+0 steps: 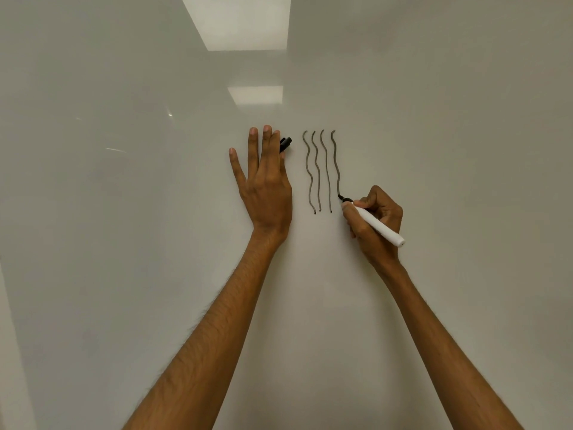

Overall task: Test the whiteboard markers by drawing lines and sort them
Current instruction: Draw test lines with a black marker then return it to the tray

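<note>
The whiteboard point(434, 119) is smooth and glossy, mirroring pale light panels point(235, 23) at its far side. On the right, the marker point(381, 229) has a smooth white plastic barrel with a soft sheen. The black plastic cap point(286, 143) looks shiny. The wavy grey lines point(317, 172) look matt.

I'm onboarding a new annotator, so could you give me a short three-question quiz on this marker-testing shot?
1. Count: how many dark wavy lines are on the glossy white whiteboard, including the one being drawn?
2. True or false: the right hand grips the white-barrelled marker with its dark tip on the board.
3. Where is the small black marker cap?
A) on the marker's rear end
B) pinched at the index-finger side of the left hand, whose fingers lie flat on the board
C) lying loose below the lines

Key: 1) four; 2) true; 3) B
</note>
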